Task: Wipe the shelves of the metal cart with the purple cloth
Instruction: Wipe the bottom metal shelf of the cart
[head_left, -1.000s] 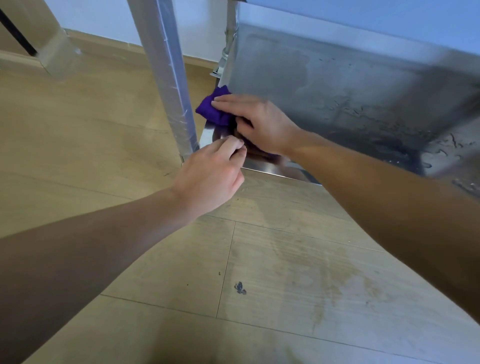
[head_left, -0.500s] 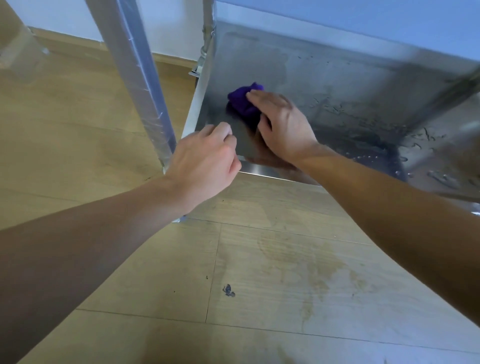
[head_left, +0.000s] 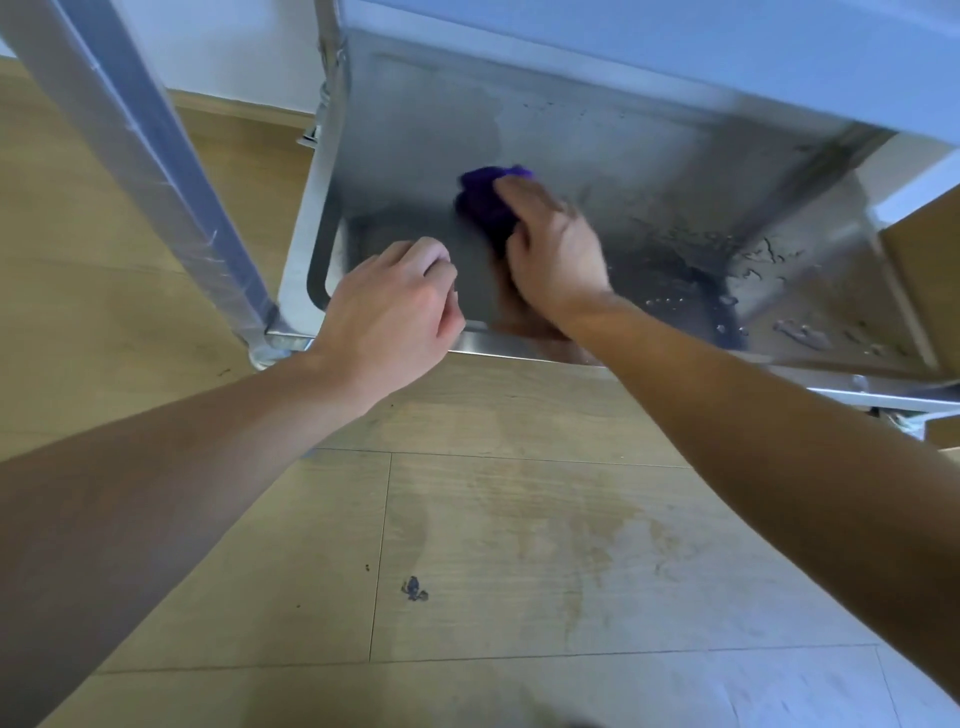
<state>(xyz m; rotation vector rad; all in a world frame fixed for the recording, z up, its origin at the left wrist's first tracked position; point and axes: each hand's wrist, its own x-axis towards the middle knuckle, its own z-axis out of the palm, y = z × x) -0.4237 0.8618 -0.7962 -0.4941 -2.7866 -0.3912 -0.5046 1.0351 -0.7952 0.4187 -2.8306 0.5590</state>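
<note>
- right hand (head_left: 550, 249): grips the purple cloth (head_left: 485, 202). Fingers bent over the top of the wad, thumb against its near side (motion blur here, so finger detail is soft).
- purple cloth: bunched up and pressed flat onto the bottom shelf (head_left: 415, 156) of the metal cart (head_left: 332, 104). It sits left of the shelf's centre, well in from the front rim (head_left: 498, 343).
- left hand (head_left: 395, 306): fingers loosely curled, nothing in it. It is over the front-left part of the shelf, just beside the right hand. Cannot tell whether it touches the rim or the shelf.
- shelf surface: dull and smeared on the left. Water droplets (head_left: 753, 260) are scattered over the right half, apart from the cloth.
- near-left leg (head_left: 156, 171): runs up and out of the top-left of the frame, with what looks like clear film wrapped on it.
- upper shelf (head_left: 675, 57): overhangs the bottom shelf along the top right.
- wooden floor (head_left: 519, 545): under both forearms, with faint stains on the planks. A small dark mark (head_left: 414, 590) lies near a plank seam.
- white wall (head_left: 234, 47): behind the cart, at top left.
</note>
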